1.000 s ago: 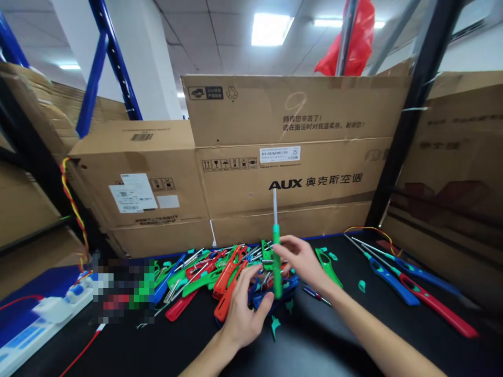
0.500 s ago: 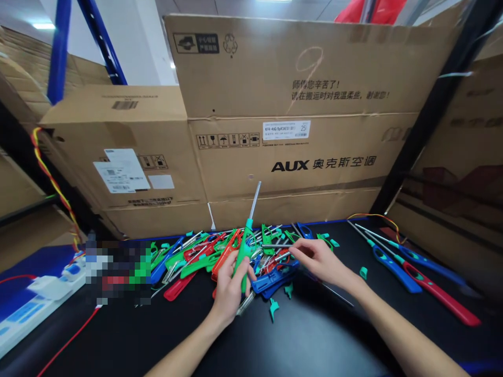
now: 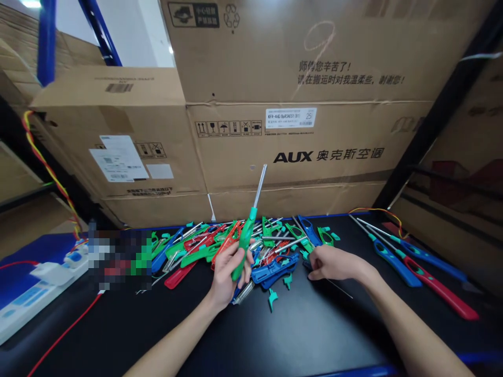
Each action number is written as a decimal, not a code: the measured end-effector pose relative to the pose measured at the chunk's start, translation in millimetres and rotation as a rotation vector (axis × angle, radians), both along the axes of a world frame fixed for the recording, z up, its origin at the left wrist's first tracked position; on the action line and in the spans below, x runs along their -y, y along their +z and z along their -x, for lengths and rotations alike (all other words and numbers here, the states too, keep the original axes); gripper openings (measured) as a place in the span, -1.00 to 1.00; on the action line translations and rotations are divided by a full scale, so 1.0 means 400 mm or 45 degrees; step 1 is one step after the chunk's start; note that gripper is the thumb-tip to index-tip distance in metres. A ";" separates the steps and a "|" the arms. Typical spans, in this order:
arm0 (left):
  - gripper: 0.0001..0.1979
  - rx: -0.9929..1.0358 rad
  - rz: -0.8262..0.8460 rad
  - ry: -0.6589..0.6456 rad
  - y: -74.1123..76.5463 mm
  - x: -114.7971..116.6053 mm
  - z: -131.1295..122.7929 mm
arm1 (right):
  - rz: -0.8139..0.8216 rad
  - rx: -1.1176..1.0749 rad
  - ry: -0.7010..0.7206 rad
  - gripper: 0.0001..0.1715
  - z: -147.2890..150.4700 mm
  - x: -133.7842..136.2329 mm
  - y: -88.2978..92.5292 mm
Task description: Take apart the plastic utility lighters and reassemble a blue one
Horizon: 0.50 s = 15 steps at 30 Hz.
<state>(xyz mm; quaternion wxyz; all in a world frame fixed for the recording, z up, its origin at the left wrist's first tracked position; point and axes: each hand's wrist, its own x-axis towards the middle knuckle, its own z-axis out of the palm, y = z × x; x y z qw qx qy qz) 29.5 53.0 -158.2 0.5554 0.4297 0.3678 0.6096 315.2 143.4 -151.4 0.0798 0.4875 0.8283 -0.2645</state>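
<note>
My left hand is wrapped round the handle of a green stick lighter, whose metal tube points up and away. Beneath and beyond it spreads a heap of lighter parts: green, red and blue handle shells, such as a blue shell, along with metal tubes and teal bits. My right hand is at the heap's right edge, its fingers curled down to the table; what they hold, if anything, is hidden. Just left of those fingers, a metal tube lies across the heap. Two teal triggers, one a loose trigger, lie in front.
Several stick lighters, among them a red lighter, lie at the right on the black tabletop. A white power strip with a red cable runs along the left. Large cardboard stands behind the heap.
My right hand has moved right and down, away from the metal tube it was beside, and its fingers have curled downward. The green lighter stays in my left hand. The view has tilted down slightly.
</note>
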 end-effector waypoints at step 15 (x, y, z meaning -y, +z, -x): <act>-0.54 0.228 0.305 -0.416 -0.023 0.001 -0.024 | -0.060 0.012 -0.079 -0.77 -0.019 -0.005 -0.003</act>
